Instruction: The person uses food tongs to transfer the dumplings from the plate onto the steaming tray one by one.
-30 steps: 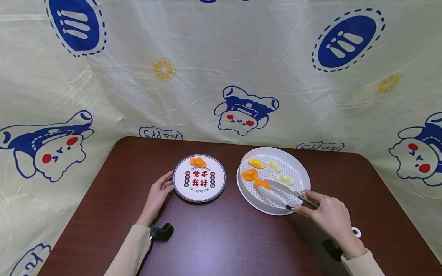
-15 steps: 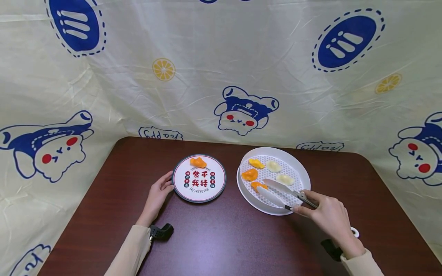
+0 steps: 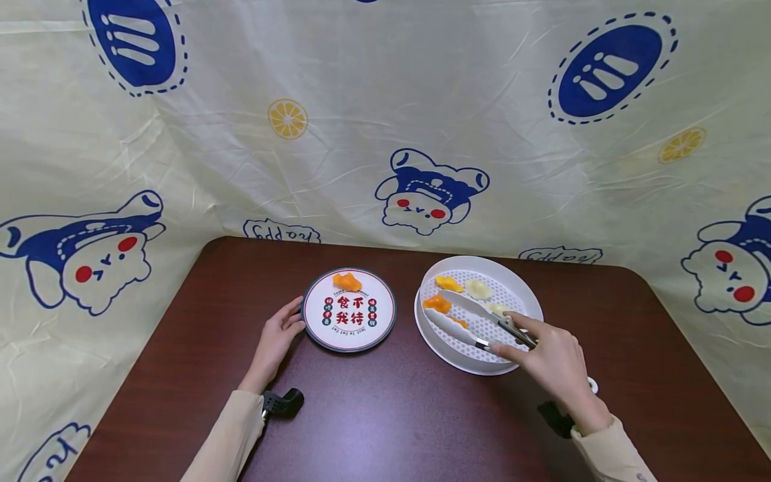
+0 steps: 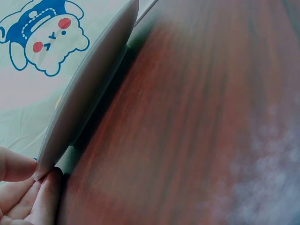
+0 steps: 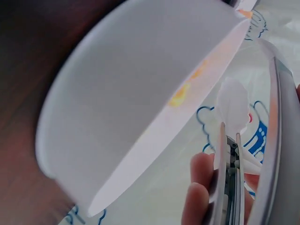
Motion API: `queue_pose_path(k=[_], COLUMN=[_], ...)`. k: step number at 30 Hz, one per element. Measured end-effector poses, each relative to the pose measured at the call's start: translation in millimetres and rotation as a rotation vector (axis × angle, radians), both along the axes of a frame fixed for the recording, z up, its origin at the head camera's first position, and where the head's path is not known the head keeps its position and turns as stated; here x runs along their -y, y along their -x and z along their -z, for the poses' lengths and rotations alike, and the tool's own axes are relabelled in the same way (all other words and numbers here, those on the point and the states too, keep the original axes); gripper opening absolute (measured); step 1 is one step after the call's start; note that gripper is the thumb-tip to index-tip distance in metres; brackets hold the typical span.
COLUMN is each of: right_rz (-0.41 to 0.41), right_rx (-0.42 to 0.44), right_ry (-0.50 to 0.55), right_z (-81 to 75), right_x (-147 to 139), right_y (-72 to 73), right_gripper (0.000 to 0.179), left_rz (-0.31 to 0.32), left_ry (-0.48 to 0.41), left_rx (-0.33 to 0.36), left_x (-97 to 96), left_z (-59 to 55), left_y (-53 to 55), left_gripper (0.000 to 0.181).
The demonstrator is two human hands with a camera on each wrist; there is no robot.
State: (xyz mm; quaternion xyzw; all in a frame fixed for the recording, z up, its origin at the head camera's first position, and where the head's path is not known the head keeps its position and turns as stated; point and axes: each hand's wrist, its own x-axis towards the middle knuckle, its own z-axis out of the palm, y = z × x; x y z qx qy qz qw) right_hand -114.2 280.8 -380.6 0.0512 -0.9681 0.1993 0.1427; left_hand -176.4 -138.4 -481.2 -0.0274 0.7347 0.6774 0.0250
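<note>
My left hand point(image 3: 271, 351) pinches the left rim of a round white plate point(image 3: 361, 338) with red lettering; in the left wrist view the thumb lies over the plate's edge point(image 4: 89, 84) and fingers sit beneath. An orange dumpling-like piece point(image 3: 347, 282) lies at the plate's far side. My right hand point(image 3: 551, 355) holds tongs point(image 3: 452, 327) with pale tips, their arms apart. These tips flank an orange piece point(image 3: 438, 304) at the left of a white round steamer tray point(image 3: 530, 294). Another orange piece point(image 3: 460, 323) is partly hidden behind the tongs.
Inside the tray are also a yellow piece point(image 3: 448, 284) and two pale pieces, one at the back point(image 3: 478, 289) and one partly covered by the tongs. Both dishes stand on a dark brown table point(image 3: 373, 415). A patterned cloth point(image 3: 337, 181) hangs behind it.
The tongs first let an orange piece shift slightly left in the tray, then moved left and away from me to another orange piece. My left hand and the plate stay put.
</note>
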Motion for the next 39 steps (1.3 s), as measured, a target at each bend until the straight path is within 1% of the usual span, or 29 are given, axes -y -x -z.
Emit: queue_pose_path(k=[3, 7, 13, 22, 32, 35, 39], right_rz=[-0.025, -0.054, -0.124, -0.214, -0.263, -0.274, -0.265], right_rx=[0.014, 0.031, 0.027, 0.055, 0.111, 0.13, 0.144], right_ry=[0.026, 0.05, 0.025, -0.008, -0.023, -0.052, -0.106], right_z=[-1.9, -0.8, 2.3, 0.7, 1.6, 4.2, 7.0], right_x=[11.5, 25.8, 47.1, 74.5, 98.7, 106.3, 116.1], right_y=[4.4, 11.1, 22.9, 45.2, 66.4, 72.9, 80.9], right_gripper=[0.068, 0.071, 0.074, 0.079, 0.079, 0.079, 0.08], left_rz=[0.001, 0.0, -0.004, -0.002, -0.003, -0.001, 0.001], left_ry=[-0.006, -0.007, 0.001, 0.001, -0.011, -0.012, -0.012], left_rx=[0.002, 0.005, 0.007, 0.006, 0.002, 0.001, 0.002], left_x=[-0.1, 0.0, 0.2, 0.0, 0.2, 0.3, 0.2], left_z=[0.0, 0.0, -0.3, -0.5, -0.6, -0.1, 0.2], left_y=[0.4, 0.5, 0.1, -0.5, 0.0, 0.2, -0.1], left_gripper=[0.052, 0.052, 0.052, 0.051, 0.051, 0.051, 0.05])
